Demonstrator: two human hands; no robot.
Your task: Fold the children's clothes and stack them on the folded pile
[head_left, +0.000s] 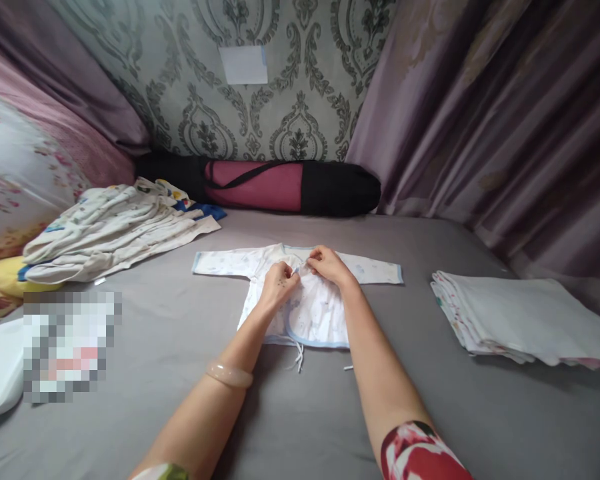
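A small white baby shirt (317,320) with pale blue trim and a faint print lies spread flat, its sleeves stretched out to both sides. White tie strings (299,357) hang from its lower hem. My left hand (280,283) is closed in a pinch at the upper chest, near the neckline. Just to its right, my right hand (326,263) pinches the shirt near the collar. Between the fingertips, a bit of the front edge or a tie is gathered; which one is too small to tell.
A grey sheet (180,353) lies underneath. At left are a heap of small clothes (115,227), a floral pillow (20,160) and a white object (0,360) beside a blurred patch. A folded white cloth stack (525,313) sits right. Along the wall lies a black-and-maroon long bag (260,187).
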